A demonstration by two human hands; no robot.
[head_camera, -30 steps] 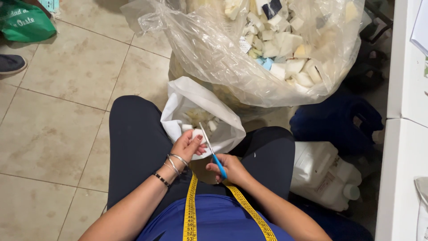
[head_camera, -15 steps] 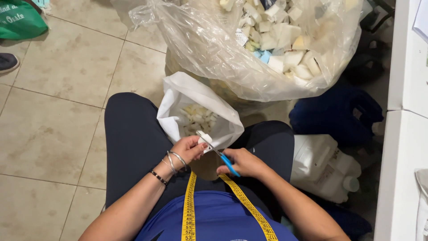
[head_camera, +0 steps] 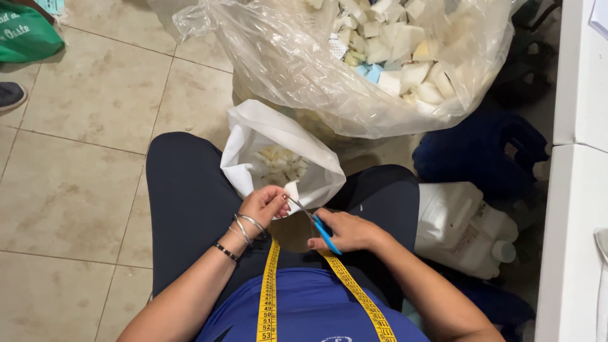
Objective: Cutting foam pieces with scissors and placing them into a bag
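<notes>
**Foam piece held at the scissors over the white bag**

We note a white bag (head_camera: 253, 136) between the knees holding small pale scraps, and a big clear bag (head_camera: 297, 69) farther off full of foam blocks. Our left hand (head_camera: 263, 206) pinches a foam piece (head_camera: 292, 189) at its fingertips; our right hand (head_camera: 345, 231) grips blue scissors (head_camera: 315, 223), blades touching the piece.

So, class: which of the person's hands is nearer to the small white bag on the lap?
Left. The left hand sits at the rim of the small white bag, holding a pale piece; the right hand, gripping blue-handled scissors, lies farther back.
</notes>
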